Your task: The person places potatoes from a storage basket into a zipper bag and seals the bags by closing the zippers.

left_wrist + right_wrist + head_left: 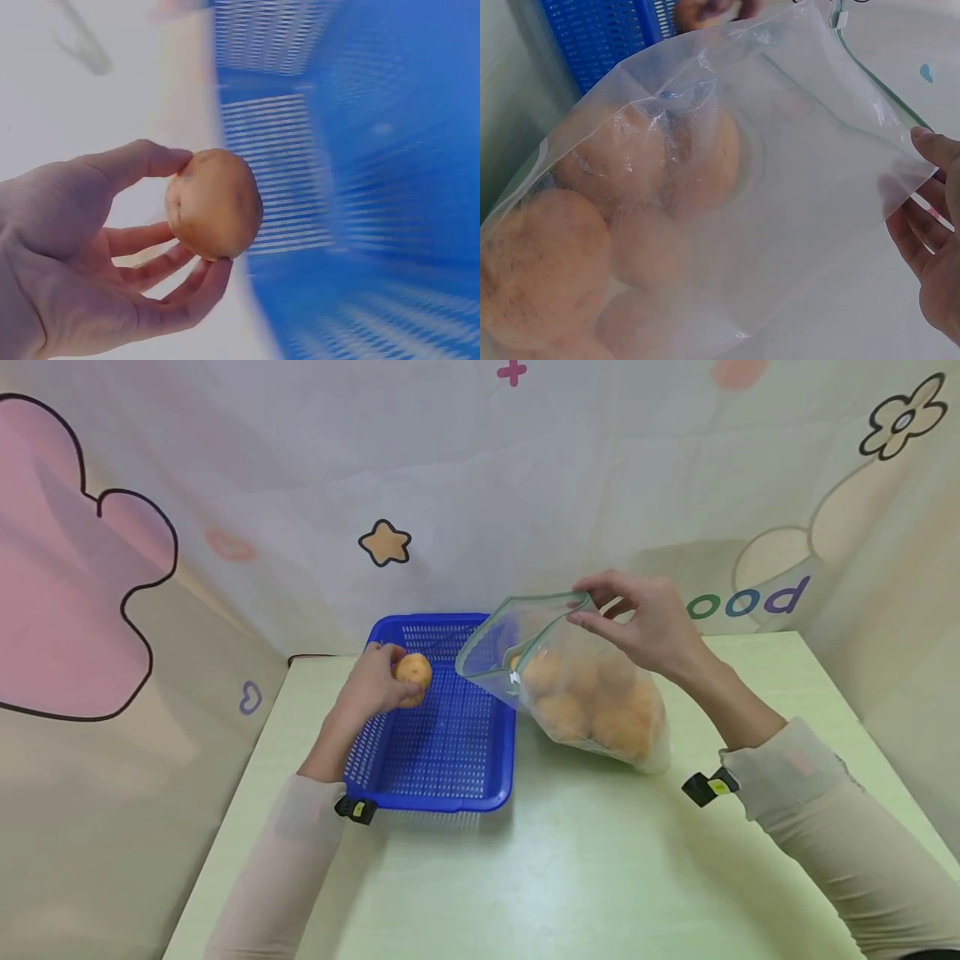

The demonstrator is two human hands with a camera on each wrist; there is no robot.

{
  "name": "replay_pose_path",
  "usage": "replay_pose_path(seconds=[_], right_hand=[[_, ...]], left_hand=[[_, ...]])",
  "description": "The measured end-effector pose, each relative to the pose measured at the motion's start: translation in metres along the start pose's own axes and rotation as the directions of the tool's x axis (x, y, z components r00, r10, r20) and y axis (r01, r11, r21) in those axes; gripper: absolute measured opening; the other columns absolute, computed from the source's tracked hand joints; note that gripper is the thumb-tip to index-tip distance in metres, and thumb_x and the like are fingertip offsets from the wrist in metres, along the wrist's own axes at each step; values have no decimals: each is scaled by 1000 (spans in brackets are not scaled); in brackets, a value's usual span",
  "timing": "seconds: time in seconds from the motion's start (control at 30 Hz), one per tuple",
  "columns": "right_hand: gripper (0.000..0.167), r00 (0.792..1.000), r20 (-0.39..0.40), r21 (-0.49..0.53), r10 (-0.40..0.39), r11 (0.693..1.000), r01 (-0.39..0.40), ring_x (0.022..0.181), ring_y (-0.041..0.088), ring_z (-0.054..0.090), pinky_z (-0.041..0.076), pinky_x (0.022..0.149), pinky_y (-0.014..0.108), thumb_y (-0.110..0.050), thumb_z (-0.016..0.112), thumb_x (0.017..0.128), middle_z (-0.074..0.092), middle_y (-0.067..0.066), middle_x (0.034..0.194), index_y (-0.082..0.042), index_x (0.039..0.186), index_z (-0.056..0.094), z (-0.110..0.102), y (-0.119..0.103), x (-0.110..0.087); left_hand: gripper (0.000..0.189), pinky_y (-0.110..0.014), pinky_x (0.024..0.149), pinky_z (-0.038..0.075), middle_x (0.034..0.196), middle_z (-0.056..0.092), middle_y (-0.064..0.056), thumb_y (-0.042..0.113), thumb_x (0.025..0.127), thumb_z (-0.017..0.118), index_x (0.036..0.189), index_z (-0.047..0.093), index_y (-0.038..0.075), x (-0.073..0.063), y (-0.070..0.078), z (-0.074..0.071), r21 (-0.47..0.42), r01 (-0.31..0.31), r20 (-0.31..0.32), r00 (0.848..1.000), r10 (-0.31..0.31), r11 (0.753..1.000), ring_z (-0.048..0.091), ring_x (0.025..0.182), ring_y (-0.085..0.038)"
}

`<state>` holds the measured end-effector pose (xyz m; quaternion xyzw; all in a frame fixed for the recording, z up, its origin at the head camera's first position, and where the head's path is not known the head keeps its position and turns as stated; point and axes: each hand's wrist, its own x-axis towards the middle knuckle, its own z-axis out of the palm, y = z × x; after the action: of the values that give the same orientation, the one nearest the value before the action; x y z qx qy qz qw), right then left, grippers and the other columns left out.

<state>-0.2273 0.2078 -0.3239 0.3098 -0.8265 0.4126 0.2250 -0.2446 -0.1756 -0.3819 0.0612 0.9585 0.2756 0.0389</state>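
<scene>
My left hand (378, 681) holds a potato (413, 675) between thumb and fingertips, above the left side of a blue plastic basket (504, 777). In the left wrist view the potato (217, 204) is round and light brown, gripped from the side. My right hand (645, 618) pinches the green-edged rim of a translucent zip bag (600, 652), whose mouth gapes toward the basket. Several potatoes (621, 731) fill the bag's lower part. From the right wrist, thumb and fingers show on the corner of the bag (817, 187).
Basket and bag stand on a pale green table (585, 860). Behind them hangs a printed cloth backdrop (465, 485), which also rises along both sides. The bag's mouth overlaps the basket's right rim in the head view. Each wrist carries a small black camera (356, 809).
</scene>
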Motion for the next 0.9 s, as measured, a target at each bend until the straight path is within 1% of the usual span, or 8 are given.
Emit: replay_pose_path(seconds=[0.1,0.23,0.37,0.47,0.57,0.67,0.8,0.9], right_hand=[[30,1000,-4,-2,8,1000,-8,83,9,72,59,74,18,-5,87,88,79,1,93,-4,116,76,-2,1,-1],[31,1000,-3,-4,7,1000,-7,84,7,72,59,74,18,-5,87,88,80,1,94,-4,117,77,-3,1,-2],[31,1000,-2,-13,6,1000,-6,85,5,71,60,74,18,-5,87,88,80,1,96,-3,117,77,-4,0,-1],[31,1000,2,-22,5,1000,-5,86,5,71,59,74,18,-6,87,88,80,1,98,-4,118,77,-6,0,1],[31,1000,9,-27,1,1000,-1,87,8,72,60,75,19,-7,86,89,80,0,98,-4,119,77,-7,-1,2],[31,1000,11,-32,2,999,-2,87,9,73,60,75,19,-7,86,90,80,0,98,-4,119,77,-7,-1,2],[30,1000,-4,-34,9,999,-9,85,11,73,58,75,16,-7,87,89,80,1,97,-5,117,77,-8,-2,2],[29,1000,-14,-26,14,1000,-15,84,11,73,58,75,15,-7,87,89,80,2,96,-5,117,78,-8,-2,1]], left_hand=[[66,-52,97,57,142,47,-24,19,93,81,147,53,-4,-4,28,-20,-70,-91,-113,990,83,993,57,120,-39],[63,-46,96,58,143,50,-19,20,91,83,145,57,0,-14,71,-31,-93,-298,-212,938,273,950,60,123,-35],[62,-38,96,59,143,51,-14,19,91,84,145,58,3,-19,108,-26,-84,-463,-179,878,444,882,58,125,-30],[61,-34,98,58,144,52,-12,19,92,83,145,58,4,-17,128,-18,-93,-519,-100,854,511,850,57,127,-27],[58,-32,97,58,143,53,-11,20,95,81,146,57,4,-13,138,-10,-122,-535,-31,844,536,836,58,127,-26],[54,-30,97,58,142,53,-11,18,97,79,145,58,5,-8,141,-2,-169,-523,-10,848,529,835,59,128,-27],[45,-30,100,57,137,56,-12,18,100,75,141,61,4,-6,134,3,-239,-515,-73,855,514,823,60,127,-26],[44,-35,105,54,138,57,-12,21,103,70,143,60,5,-9,121,-3,-242,-509,-129,861,493,826,57,130,-26]])
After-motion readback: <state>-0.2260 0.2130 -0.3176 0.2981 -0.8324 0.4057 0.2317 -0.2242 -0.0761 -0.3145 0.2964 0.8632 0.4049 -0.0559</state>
